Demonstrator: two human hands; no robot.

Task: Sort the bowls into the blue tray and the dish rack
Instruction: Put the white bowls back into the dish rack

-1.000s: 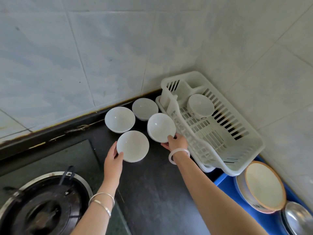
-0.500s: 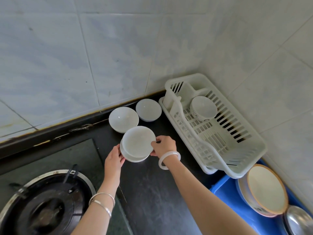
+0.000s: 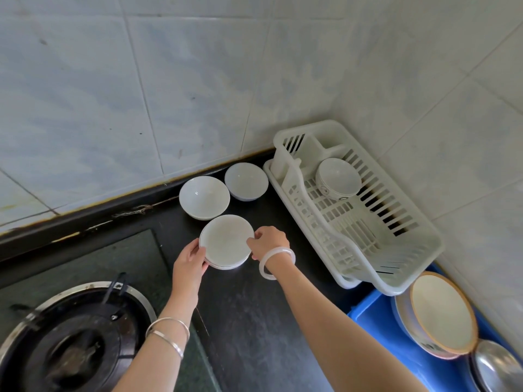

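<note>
Two white bowls are nested into a stack [image 3: 226, 241] on the black counter. My left hand [image 3: 190, 257] holds the stack's left rim and my right hand [image 3: 267, 241] pinches its right rim. Behind the stack stand two more white bowls, one at the left [image 3: 204, 197] and one at the right [image 3: 246, 181]. The white dish rack [image 3: 368, 241] sits to the right with one patterned bowl [image 3: 338, 178] in it. The blue tray [image 3: 379, 323] at the lower right holds an orange-rimmed bowl [image 3: 438, 314] and a metal bowl [image 3: 498, 369].
A gas burner [image 3: 68, 343] occupies the lower left of the counter. Tiled walls meet in a corner behind the dish rack. Bare black counter [image 3: 254, 321] lies between my arms.
My right hand carried its bowl left and set it into the bowl at my left hand. Both hands now hold the nested stack.
</note>
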